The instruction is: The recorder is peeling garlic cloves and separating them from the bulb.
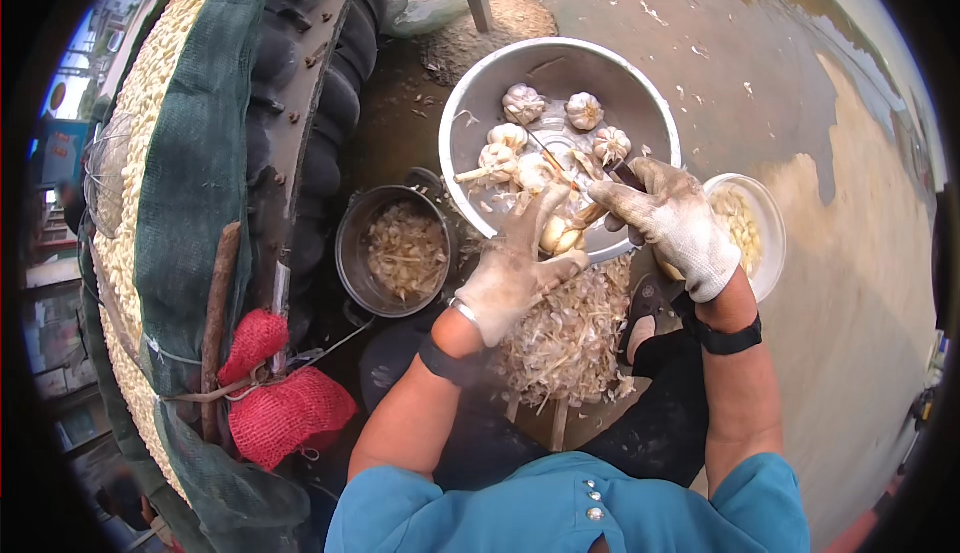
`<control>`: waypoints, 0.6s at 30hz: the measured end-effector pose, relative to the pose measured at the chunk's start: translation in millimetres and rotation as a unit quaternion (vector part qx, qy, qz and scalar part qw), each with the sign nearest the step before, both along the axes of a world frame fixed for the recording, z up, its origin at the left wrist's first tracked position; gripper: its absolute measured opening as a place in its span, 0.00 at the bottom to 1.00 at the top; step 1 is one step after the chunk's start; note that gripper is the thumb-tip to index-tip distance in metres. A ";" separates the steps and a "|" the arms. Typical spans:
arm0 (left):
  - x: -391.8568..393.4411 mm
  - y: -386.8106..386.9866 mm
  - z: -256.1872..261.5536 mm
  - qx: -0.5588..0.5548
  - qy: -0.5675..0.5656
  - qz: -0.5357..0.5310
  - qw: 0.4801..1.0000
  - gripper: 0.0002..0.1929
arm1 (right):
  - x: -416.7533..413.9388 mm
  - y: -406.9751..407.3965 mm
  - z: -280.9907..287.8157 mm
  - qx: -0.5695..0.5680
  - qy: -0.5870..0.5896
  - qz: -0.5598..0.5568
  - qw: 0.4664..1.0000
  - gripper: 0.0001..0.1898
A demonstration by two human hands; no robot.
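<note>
My left hand (517, 264), in a soiled white knit glove, holds a garlic bulb (561, 235) over the near rim of a wide metal basin (480, 102). My right hand (664, 211), gloved alike, grips a dark-handled tool (624, 172) and is beside the bulb's stalk; part of the tool is hidden by the fingers. Several garlic bulbs (584, 110) lie in the basin. A thin blade-like piece (551, 159) shows among them; I cannot tell whether it belongs to the tool.
Left of the basin stands a metal pot (341, 249) with garlic scraps. A white bucket (776, 241) of peeled cloves is at the right. Garlic skins (566, 335) are heaped between my legs. Green netting (195, 148) edges many pale cloves at far left, near a red mesh bag (289, 410).
</note>
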State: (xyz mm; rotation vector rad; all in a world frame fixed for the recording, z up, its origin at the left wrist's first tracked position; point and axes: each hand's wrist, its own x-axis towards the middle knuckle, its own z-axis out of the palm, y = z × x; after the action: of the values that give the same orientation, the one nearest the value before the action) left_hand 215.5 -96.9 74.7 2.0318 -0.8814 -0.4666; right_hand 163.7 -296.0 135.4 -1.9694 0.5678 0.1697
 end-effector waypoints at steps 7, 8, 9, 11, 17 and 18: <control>10.8 8.6 -10.1 -0.161 0.300 -0.076 0.937 0.27 | -8.1 -1.0 -18.6 0.177 -0.063 -0.060 0.980 0.17; 11.6 9.1 -12.2 -0.175 0.366 -0.009 0.914 0.24 | -9.8 -1.2 -24.3 0.183 -0.020 -0.054 0.981 0.18; 11.8 6.8 -15.8 -0.191 0.431 0.056 0.880 0.23 | -10.5 -2.4 -29.3 0.185 0.025 -0.051 0.981 0.20; 10.4 7.2 -37.2 -0.206 0.361 0.104 0.903 0.22 | -5.4 2.2 -35.8 0.159 0.031 -0.022 0.986 0.22; 9.8 -10.2 -13.4 -0.220 0.527 0.166 0.804 0.21 | -4.1 17.7 -54.2 0.138 -0.042 0.021 0.989 0.23; 9.0 -11.0 -16.3 -0.206 0.510 0.178 0.816 0.21 | -2.0 20.2 -54.4 0.129 -0.023 0.049 0.990 0.38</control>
State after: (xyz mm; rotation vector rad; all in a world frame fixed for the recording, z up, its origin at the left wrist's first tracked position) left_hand 224.5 -107.9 58.4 1.1968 0.0789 -0.9213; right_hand 161.8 -275.8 81.0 -1.7449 0.3985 0.2451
